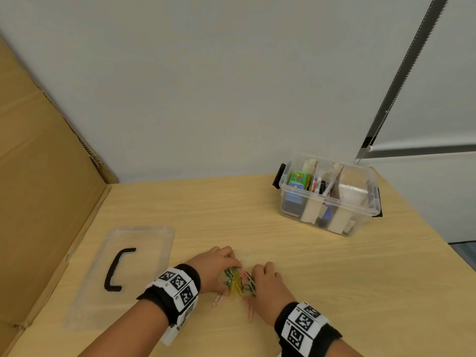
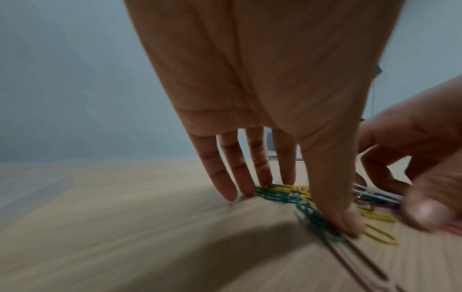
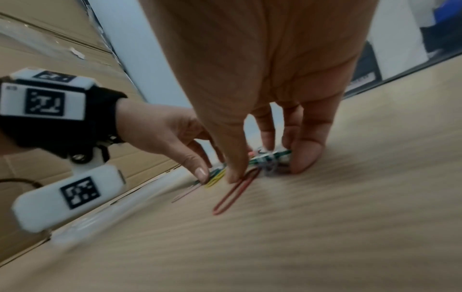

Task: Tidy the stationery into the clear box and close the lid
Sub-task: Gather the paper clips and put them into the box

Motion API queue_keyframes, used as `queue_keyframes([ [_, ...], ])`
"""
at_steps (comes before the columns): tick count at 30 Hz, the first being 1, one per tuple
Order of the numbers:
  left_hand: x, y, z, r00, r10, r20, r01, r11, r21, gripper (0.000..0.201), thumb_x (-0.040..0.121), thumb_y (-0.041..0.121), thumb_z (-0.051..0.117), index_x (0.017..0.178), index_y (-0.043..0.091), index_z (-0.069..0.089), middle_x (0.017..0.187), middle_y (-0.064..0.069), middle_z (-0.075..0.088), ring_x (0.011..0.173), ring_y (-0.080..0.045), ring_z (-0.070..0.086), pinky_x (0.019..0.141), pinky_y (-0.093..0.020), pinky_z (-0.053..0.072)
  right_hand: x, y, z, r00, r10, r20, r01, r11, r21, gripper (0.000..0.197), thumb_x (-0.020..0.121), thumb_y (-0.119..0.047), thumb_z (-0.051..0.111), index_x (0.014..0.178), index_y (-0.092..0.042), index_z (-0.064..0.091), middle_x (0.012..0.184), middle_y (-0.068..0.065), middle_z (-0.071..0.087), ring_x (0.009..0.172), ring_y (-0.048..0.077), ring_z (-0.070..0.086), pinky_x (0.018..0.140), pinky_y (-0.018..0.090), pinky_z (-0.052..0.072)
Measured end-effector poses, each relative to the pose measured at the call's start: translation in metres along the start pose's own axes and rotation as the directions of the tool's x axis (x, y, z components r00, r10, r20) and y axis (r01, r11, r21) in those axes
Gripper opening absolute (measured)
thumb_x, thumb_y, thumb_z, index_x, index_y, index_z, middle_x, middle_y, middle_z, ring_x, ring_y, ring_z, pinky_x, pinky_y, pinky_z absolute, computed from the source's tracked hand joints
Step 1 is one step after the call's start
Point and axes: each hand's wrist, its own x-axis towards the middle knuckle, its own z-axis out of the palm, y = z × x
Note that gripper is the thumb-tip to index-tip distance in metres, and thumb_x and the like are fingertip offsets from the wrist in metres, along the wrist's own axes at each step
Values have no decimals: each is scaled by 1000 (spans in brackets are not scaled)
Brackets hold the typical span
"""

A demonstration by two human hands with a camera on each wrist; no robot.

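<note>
Still lidless, clear box (image 1: 327, 202) part-filled.

You had green, yellow, pink and red paper clips (image 1: 238, 280) near the front edge of the pale wood-grain table (image 1: 296, 266). Your wristbands (image 1: 177, 287) were black, with black-and-white square-pattern tags. The clear lid (image 1: 144, 243) had a black handle (image 1: 117, 269).

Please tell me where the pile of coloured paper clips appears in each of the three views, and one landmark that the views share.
Head: the paper clips lie low centre, between both hands on the table.
Left wrist: the pile is right of centre, under the left hand's fingertips.
Right wrist: the pile is centre, under the right hand's fingertips.
Shared landmark: the wooden table.
</note>
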Motion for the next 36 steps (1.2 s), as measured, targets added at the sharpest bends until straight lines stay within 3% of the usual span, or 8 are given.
queue_keyframes([
  [4, -8, -5, 3, 998, -46, -51, 42, 995, -85, 76, 73, 41, 75, 139, 28, 39, 128, 9, 40, 114, -14, 47, 94, -27, 42, 2, 16, -6, 995, -75, -59, 80, 993, 84, 37, 87, -21, 61, 120, -21, 45, 118, -2, 37, 102, 17, 46, 91, 27, 44],
  [8, -22, -13, 10, 996, -81, -35, 78, 993, -85, 103, 63, 33, 83, 146, 35, 23, 134, 12, 30, 115, -11, 42, 97, -23, 39, -5, 26, -6, 999, -4, -32, 7, 996, 86, 79, 66, -51, 76, 125, -19, 35, 118, -2, 30, 101, 19, 49, 89, 28, 46],
  [10, -23, -15, 11, 994, -95, -45, 91, 991, -94, 103, 64, 30, 83, 147, 34, 22, 134, 10, 31, 106, -7, 40, 90, -18, 37, -6, 27, -3, 998, 28, 47, -31, 997, 70, 91, 59, -49, 82, 127, -18, 32, 121, 0, 28, 103, 22, 52, 90, 30, 48],
  [13, -18, -12, 13, 988, -111, -106, 98, 987, -124, 97, 67, 38, 81, 146, 33, 25, 132, 10, 32, 103, -6, 39, 88, -19, 38, -2, 22, -4, 997, -12, 73, 3, 993, 117, 69, 70, -30, 80, 124, -18, 39, 117, 0, 30, 91, 21, 53, 81, 25, 46],
  [17, -7, -4, 18, 986, -72, -151, 61, 995, -75, 89, 69, 51, 74, 145, 35, 29, 141, 12, 29, 126, -12, 28, 105, -31, 36, 9, 18, -8, 999, -43, 27, 40, 991, 132, 40, 85, -15, 63, 121, -22, 46, 116, 0, 34, 82, 20, 54, 80, 25, 51],
  [22, -6, 0, 21, 980, -80, -184, 62, 993, -104, 60, 82, 41, 66, 138, 32, 46, 128, 9, 45, 115, -11, 40, 99, -24, 36, 15, 7, -1, 999, -18, 47, 19, 1000, -12, 76, 66, -56, 73, 123, -19, 38, 119, 1, 32, 108, 22, 43, 93, 34, 45],
  [29, -7, 7, 24, 971, -94, -221, 85, 995, -50, 34, 92, 30, 55, 125, 24, 61, 117, 0, 57, 107, -16, 54, 90, -31, 44, 22, -6, 3, 995, -77, -64, 70, 993, -95, 25, 95, -14, 45, 120, -13, 44, 126, 9, 39, 109, 26, 45, 88, 32, 43],
  [36, 1, 25, 20, 974, -173, -143, 199, 960, 195, 33, 95, 18, 41, 120, 7, 58, 116, -12, 55, 106, -30, 54, 81, -38, 44, 20, 0, -1, 987, -137, -87, 111, 961, -252, 36, 92, 3, 36, 124, -9, 46, 126, 12, 44, 113, 27, 46, 87, 33, 44],
])
